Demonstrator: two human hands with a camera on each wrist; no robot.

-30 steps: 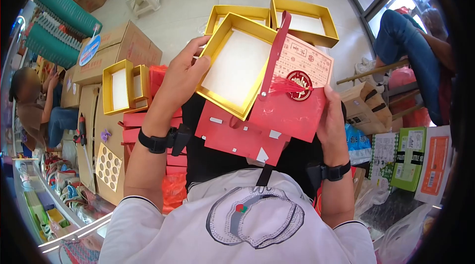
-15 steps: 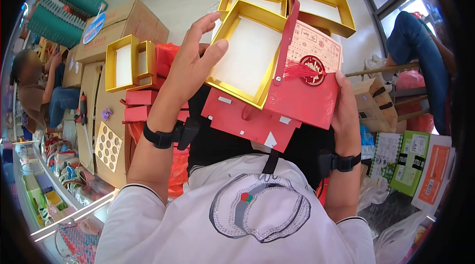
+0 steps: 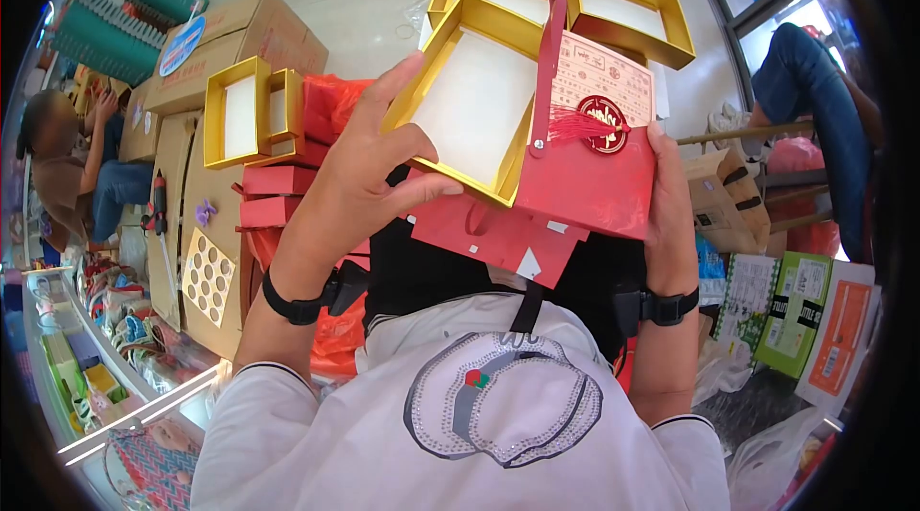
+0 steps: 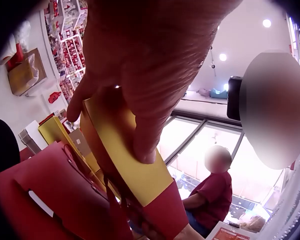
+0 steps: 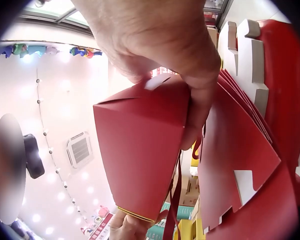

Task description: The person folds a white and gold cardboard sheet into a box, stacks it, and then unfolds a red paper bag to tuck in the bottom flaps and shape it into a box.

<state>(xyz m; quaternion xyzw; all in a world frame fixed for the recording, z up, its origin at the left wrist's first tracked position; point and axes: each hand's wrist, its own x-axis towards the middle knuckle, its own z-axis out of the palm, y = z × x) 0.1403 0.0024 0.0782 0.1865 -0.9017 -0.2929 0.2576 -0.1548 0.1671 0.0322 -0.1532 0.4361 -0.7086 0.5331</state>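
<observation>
My left hand (image 3: 359,171) holds a shallow gold box tray (image 3: 479,99) with a white floor, thumb at its near end and fingers along its left side. The tray's right side meets a red gift box sleeve (image 3: 589,190) with a printed pale panel, round emblem, red tassel (image 3: 575,124) and strap (image 3: 546,70). In the left wrist view, the tray's gold wall (image 4: 135,165) joins the red along a straight line. My right hand (image 3: 673,200) grips the sleeve's right side. Below on the lap lie flat red card pieces (image 3: 508,245) with white patches.
Two more gold trays (image 3: 628,8) lie beyond the hands, and others (image 3: 235,118) stand at left beside a carton (image 3: 240,37). Red boxes (image 3: 273,195) are stacked by the left forearm. A red-and-black tool (image 3: 158,200) and a card with holes (image 3: 208,276) rest on cardboard.
My left hand's fingers were spread at the tray's left side; the thumb has since come down to its near end. Tray and sleeve rose in view, then shifted slightly.
</observation>
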